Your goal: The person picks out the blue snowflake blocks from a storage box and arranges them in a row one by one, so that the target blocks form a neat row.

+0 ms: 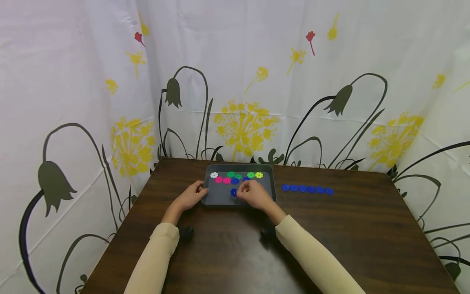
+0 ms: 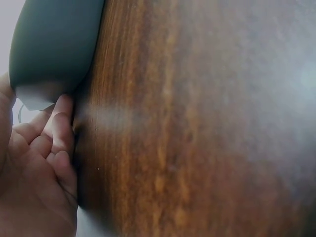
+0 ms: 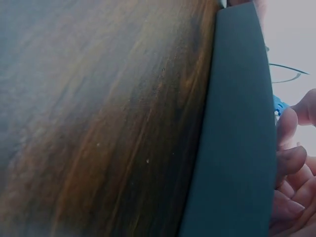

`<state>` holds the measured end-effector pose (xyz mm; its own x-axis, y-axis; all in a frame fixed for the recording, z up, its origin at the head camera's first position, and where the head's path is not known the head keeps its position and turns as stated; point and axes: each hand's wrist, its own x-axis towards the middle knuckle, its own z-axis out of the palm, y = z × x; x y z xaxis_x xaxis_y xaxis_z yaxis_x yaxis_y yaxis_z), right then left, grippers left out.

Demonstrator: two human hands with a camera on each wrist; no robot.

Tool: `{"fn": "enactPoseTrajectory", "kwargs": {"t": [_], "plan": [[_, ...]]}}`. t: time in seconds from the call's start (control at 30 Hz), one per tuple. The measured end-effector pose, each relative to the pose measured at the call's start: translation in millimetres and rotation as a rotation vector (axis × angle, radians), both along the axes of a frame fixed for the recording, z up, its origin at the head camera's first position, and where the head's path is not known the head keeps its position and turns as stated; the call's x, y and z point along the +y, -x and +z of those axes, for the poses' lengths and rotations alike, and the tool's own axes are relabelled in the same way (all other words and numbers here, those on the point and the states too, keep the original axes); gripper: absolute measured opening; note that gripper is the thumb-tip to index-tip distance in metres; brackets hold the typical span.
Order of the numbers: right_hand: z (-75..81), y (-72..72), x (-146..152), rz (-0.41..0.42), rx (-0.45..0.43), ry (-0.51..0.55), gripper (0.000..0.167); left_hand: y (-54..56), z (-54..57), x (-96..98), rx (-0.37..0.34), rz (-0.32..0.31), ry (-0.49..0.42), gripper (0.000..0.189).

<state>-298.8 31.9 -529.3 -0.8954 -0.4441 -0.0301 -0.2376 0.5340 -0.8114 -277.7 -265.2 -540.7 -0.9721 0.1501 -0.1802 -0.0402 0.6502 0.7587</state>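
A grey tray (image 1: 220, 200) stands on the table, and my left hand (image 1: 190, 196) grips its left rim. In the left wrist view, curled fingers (image 2: 60, 128) lie against the outside of the tray (image 2: 54, 49). My right hand (image 1: 253, 193) is over the tray's right half and pinches a blue flower-shaped disc (image 1: 233, 192) at its edge. The right wrist view shows part of this blue disc (image 3: 280, 105) at the fingertips, behind the tray wall (image 3: 237, 123). Farther back in the tray lie white (image 1: 214, 175), pink (image 1: 218, 179), green (image 1: 230, 174), blue and yellow (image 1: 259, 175) discs.
Right of the tray, several blue discs (image 1: 302, 188) form a row on the dark wooden table (image 1: 227, 253). Two dark rounded objects (image 1: 186, 233) show under the wrists. A white curtain with printed flowers (image 1: 242, 49) hangs behind the table.
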Motion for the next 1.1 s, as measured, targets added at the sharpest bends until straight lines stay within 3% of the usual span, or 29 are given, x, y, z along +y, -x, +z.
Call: {"fn": "enactPoseTrajectory", "kwargs": {"t": [0.37, 0.67, 1.1], "plan": [[8.7, -9.1, 15.9, -0.030, 0.071, 0.041, 0.011, -2.8, -0.3, -1.4, 0.001, -0.006, 0.007, 0.054], [12.5, -9.8, 50.2, -0.096, 0.098, 0.097, 0.008, -2.4, 0.1, -1.6, 0.003, -0.020, -0.006, 0.054], [16.5, -14.8, 98.2, -0.140, 0.111, 0.088, 0.010, -1.7, 2.2, -3.9, -0.016, -0.033, 0.001, 0.056]]}}
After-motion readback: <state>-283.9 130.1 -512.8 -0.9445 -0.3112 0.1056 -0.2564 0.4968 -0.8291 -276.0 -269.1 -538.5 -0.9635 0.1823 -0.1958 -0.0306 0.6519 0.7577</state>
